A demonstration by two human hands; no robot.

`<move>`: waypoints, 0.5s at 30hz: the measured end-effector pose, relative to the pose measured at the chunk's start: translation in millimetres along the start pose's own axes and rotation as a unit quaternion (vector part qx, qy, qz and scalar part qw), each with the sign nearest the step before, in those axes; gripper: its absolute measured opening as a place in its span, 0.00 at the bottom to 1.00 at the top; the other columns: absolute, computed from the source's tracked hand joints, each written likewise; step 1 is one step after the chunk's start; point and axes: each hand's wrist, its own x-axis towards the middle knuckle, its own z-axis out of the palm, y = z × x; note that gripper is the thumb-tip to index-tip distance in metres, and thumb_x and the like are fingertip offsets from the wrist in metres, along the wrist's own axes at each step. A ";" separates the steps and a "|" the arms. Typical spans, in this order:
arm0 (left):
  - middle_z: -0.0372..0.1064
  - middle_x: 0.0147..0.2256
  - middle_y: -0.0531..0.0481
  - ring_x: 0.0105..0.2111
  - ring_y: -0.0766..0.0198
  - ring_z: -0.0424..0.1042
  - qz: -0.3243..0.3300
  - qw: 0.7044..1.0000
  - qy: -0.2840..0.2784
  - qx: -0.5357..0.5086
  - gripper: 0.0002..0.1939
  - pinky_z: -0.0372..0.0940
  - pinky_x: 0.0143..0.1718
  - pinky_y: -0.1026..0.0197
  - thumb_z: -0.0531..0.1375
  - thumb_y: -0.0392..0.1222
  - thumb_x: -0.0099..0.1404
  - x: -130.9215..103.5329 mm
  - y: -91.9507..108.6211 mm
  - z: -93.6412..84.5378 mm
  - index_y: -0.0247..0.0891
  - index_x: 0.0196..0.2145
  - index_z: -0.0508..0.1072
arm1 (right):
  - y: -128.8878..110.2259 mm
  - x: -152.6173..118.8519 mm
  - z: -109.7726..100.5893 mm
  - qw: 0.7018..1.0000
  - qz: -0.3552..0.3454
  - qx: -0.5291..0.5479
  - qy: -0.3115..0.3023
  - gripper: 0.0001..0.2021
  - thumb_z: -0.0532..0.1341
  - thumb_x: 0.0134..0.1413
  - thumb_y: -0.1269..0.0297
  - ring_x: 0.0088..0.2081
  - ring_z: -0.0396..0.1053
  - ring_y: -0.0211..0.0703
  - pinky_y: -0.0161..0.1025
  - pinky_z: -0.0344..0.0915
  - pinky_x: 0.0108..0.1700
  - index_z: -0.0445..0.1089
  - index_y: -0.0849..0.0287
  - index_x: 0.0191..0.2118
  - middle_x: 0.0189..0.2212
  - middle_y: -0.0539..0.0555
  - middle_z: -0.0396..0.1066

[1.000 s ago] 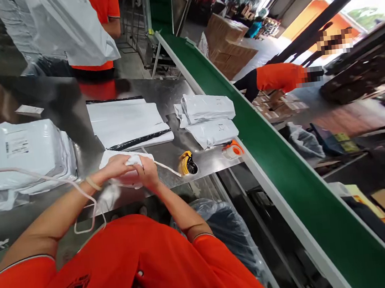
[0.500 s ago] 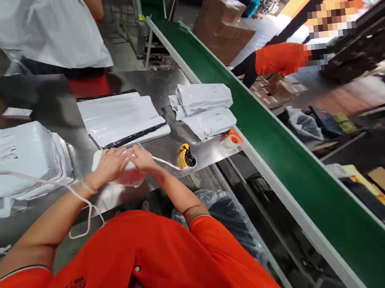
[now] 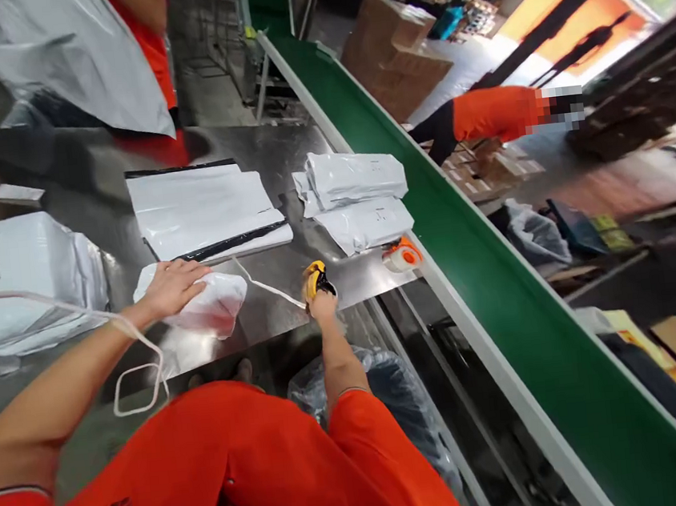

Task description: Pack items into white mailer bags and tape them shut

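Note:
My left hand (image 3: 177, 286) lies with its fingers stretched flat on top of a small white plastic-wrapped parcel (image 3: 222, 299) near the table's front edge. Farther right, my right hand (image 3: 322, 306) is closed around a yellow-and-black handheld barcode scanner (image 3: 316, 275), whose lower part is hidden by the fingers. A white cord (image 3: 272, 288) runs from the scanner leftward over the metal table. Just behind the parcel lie flat white mailer bags (image 3: 200, 207) with black edges.
White parcels are stacked at the left (image 3: 18, 262). Two wrapped parcels (image 3: 357, 174) lie beside the green conveyor belt (image 3: 466, 272), near an orange tape dispenser (image 3: 402, 256). A pale cord (image 3: 134, 327) hangs across my left forearm. Opposite, a person (image 3: 139, 32) handles a large white bag (image 3: 69, 56).
My right hand has left the parcel, moved right and closed on the scanner. My left hand stays on the parcel, which shows more now. The person opposite has shifted the large bag.

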 end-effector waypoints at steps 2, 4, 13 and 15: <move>0.85 0.63 0.39 0.61 0.41 0.79 0.037 0.999 -0.017 -0.022 0.27 0.68 0.65 0.42 0.57 0.54 0.84 3.2 1.1 -4.8 0.49 0.68 0.88 | 3.9 6.0 -6.8 0.998 -0.012 0.055 -0.016 0.14 0.71 0.61 0.67 0.51 0.82 0.56 0.51 0.74 0.62 0.65 0.49 0.33 0.35 0.57 0.80; 0.86 0.62 0.40 0.60 0.42 0.79 0.047 0.998 -0.023 -0.036 0.27 0.66 0.66 0.43 0.57 0.54 0.85 6.9 2.7 -8.0 0.49 0.68 0.89 | 1.9 7.7 -17.0 0.991 -0.027 0.130 -0.036 0.12 0.69 0.64 0.63 0.43 0.81 0.53 0.50 0.76 0.54 0.64 0.48 0.34 0.31 0.52 0.75; 0.87 0.60 0.39 0.61 0.38 0.81 0.009 0.996 0.001 -0.084 0.21 0.66 0.70 0.41 0.63 0.51 0.80 13.0 10.8 -7.9 0.44 0.59 0.92 | -66.8 -91.7 -0.3 0.854 -0.202 0.438 -0.196 0.26 0.72 0.53 0.33 0.18 0.64 0.43 0.41 0.66 0.21 0.73 0.49 0.42 0.21 0.46 0.69; 0.88 0.57 0.38 0.60 0.36 0.82 -0.010 0.995 0.023 -0.097 0.18 0.70 0.68 0.41 0.66 0.51 0.77 12.0 15.4 -7.6 0.40 0.53 0.92 | -86.2 -111.5 19.3 0.831 -0.226 0.442 -0.252 0.28 0.74 0.49 0.32 0.17 0.63 0.42 0.40 0.64 0.20 0.75 0.51 0.41 0.20 0.46 0.69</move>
